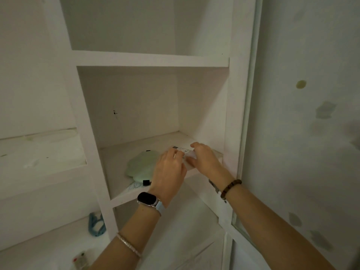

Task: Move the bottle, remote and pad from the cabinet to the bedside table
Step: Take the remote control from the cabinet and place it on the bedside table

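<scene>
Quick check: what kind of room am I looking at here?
Probably a bedroom or other room at home, at a built-in white cabinet with open shelves. Both hands, left and right, reach a remote beside a green pad. Painted walls, patchy at right.

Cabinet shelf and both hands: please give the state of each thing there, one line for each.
Remote: lying on the shelf, between both hands, partly hidden.
Green pad: lying flat on the shelf, left of the hands, untouched.
Left hand: on the remote, grip unclear.
Right hand: at the remote's right side, grip unclear.
Shelf: open, no door in front.
Bottle: not visible.
</scene>
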The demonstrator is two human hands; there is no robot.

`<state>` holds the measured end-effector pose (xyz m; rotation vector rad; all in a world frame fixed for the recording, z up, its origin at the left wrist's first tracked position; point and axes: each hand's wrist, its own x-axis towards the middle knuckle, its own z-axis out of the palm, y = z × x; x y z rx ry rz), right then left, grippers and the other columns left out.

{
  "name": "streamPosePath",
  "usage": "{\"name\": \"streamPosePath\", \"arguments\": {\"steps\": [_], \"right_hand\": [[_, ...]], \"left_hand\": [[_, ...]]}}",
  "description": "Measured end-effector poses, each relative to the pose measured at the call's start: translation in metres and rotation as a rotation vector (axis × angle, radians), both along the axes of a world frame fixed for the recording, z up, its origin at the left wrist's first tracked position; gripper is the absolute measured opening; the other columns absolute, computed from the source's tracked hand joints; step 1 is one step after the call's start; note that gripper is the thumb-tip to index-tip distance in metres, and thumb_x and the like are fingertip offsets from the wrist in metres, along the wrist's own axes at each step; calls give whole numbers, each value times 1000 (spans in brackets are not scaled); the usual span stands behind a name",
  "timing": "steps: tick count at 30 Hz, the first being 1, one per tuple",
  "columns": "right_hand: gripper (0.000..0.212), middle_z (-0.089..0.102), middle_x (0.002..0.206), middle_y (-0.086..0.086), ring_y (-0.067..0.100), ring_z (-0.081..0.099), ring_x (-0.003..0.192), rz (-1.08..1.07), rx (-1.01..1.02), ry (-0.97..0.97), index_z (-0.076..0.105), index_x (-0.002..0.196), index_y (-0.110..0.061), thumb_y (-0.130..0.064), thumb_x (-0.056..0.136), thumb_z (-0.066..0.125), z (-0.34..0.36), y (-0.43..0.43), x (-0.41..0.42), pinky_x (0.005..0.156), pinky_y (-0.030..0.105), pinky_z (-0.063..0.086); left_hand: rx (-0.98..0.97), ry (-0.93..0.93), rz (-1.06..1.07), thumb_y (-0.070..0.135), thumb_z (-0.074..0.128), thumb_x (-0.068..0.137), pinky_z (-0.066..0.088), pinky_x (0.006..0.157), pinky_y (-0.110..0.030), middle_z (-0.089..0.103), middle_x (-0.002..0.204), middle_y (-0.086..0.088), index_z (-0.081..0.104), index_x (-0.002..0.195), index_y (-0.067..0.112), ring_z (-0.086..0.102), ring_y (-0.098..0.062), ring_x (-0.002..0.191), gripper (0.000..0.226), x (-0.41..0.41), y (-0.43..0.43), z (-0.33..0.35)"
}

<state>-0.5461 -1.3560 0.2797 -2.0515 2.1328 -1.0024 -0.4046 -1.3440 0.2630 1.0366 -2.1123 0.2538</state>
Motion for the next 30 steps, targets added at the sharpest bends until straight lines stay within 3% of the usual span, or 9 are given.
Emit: {"name": "streamPosePath", "arguments": {"steps": [5, 9, 14, 18, 25, 30], "right_hand": [[51, 52, 131, 15, 29, 50, 122, -7, -106, 18, 44, 138, -5, -16, 91, 63, 1, 11, -5, 97, 33, 39], [57, 52, 130, 13, 27, 52, 119, -6, -209, 3, 42, 142, -8, -15, 90, 65, 0, 37, -13, 97, 35, 44], [57, 53, 128, 9, 24, 51, 115, -15, -267, -2, 44, 140, -10, -21, 89, 66, -12, 74, -18, 89, 26, 39], [55, 51, 130, 11, 24, 49, 118, -2, -259, -28, 44, 140, -9, -19, 90, 65, -21, 101, -16, 97, 35, 44], [55, 51, 130, 9, 23, 51, 117, 31, -262, -56, 45, 139, -11, -17, 89, 66, -37, 139, -9, 97, 36, 46], [52, 52, 128, 6, 17, 50, 113, 115, -276, -72, 49, 136, -13, -19, 88, 67, -47, 161, 2, 92, 25, 43]], "left_hand": [[41, 50, -3, 6, 57, 83, 49, 89, -37, 52, 125, -16, 55, 118, 2, 56, -31, 107, 35, 2, -3, 1], [113, 154, -22, 8, 57, 85, 45, 96, -40, 43, 136, -21, 42, 131, -1, 48, -35, 120, 49, 2, 1, 3], [126, 190, -82, 6, 57, 84, 45, 95, -41, 49, 131, -19, 42, 132, -1, 52, -34, 114, 51, 0, 14, 2], [124, 195, -130, 7, 57, 84, 45, 95, -41, 50, 130, -17, 43, 133, 0, 52, -31, 113, 51, 0, 32, -5], [132, 207, -171, 5, 58, 84, 40, 101, -37, 48, 130, -16, 43, 133, -1, 50, -30, 116, 52, 15, 65, -21], [135, 190, -111, 5, 58, 85, 40, 99, -35, 51, 129, -17, 44, 133, -1, 51, -31, 115, 50, 37, 94, -32]]}}
